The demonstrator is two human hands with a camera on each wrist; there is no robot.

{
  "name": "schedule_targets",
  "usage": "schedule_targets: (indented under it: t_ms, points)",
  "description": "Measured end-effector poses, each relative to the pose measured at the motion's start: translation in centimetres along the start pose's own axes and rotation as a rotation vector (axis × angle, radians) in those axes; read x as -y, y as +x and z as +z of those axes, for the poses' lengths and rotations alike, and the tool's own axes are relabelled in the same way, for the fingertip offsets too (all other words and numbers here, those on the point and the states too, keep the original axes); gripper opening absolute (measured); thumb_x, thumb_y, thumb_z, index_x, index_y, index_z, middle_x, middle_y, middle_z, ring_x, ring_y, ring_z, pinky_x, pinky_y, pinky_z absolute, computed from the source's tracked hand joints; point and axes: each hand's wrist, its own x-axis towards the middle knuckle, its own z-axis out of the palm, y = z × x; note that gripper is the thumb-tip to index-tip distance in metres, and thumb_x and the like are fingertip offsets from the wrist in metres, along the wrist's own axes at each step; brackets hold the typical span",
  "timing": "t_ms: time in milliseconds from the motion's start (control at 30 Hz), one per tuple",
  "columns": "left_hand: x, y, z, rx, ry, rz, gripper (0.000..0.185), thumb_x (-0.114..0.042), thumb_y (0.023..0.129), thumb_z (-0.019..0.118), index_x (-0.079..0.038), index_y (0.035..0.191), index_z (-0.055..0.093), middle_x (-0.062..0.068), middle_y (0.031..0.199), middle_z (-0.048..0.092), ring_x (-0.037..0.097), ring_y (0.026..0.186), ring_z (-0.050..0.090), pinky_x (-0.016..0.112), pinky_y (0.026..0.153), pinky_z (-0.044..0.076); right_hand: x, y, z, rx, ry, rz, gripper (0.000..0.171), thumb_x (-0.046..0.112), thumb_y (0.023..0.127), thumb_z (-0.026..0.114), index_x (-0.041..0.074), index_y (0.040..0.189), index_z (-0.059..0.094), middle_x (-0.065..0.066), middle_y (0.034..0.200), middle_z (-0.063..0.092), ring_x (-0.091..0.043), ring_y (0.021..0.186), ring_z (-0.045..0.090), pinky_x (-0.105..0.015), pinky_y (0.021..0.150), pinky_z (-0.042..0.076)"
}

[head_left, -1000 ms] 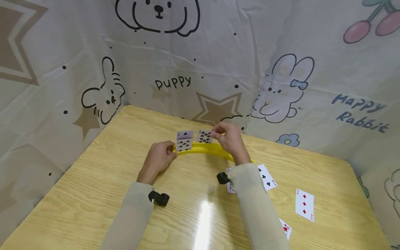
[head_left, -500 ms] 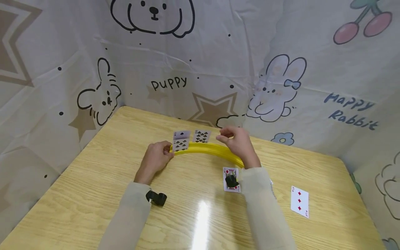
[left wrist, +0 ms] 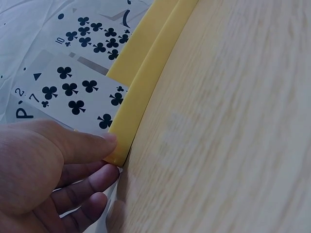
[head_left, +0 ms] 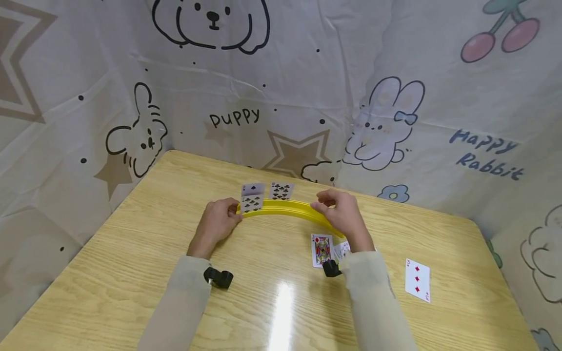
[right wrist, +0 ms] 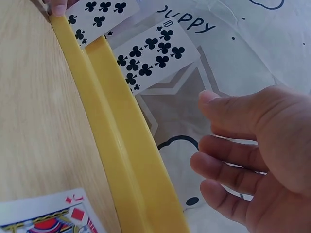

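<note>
Yellow card holder (head_left: 285,210) sits at tabletop (head_left: 131,253) centre, three cards standing in slots. Left hand (head_left: 217,225) pinches its 9 o'clock end. Right hand (head_left: 342,217) at 3 o'clock, fingers (right wrist: 228,167) released, grasping nothing. Advice: steady holder firmly, slide cards upright, avoid tipping neighbours.

Cartoon-print cloth walls (head_left: 351,73), wooden table (head_left: 131,273)
</note>
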Motion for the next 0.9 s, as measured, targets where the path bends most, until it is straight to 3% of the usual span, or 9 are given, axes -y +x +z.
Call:
schedule_targets:
  t_ms: [467,900]
  points:
    - [0.1,0.1,0.0,0.000,0.001,0.009,0.033,-0.019,0.077,0.069,-0.005,0.107,0.062,0.004,0.088,0.062,0.014,0.074,0.055,0.032,0.068,0.046,-1.2,-2.2,-0.1,-0.009,-0.042,0.010,0.037,0.034,0.080,0.065,0.010,0.109,0.062,-0.002,0.097,0.060,-0.017,0.086,0.054,-0.033,0.074,0.046]
    - [-0.1,-0.1,-0.2,0.010,-0.003,0.017,0.035,-0.018,0.077,0.069,-0.004,0.108,0.061,0.005,0.088,0.062,0.014,0.075,0.057,0.032,0.068,0.047,-2.4,-4.1,-1.5,-0.018,-0.112,0.001,0.037,0.031,0.080,0.066,0.006,0.107,0.062,-0.005,0.096,0.061,-0.019,0.085,0.055,-0.034,0.071,0.046]
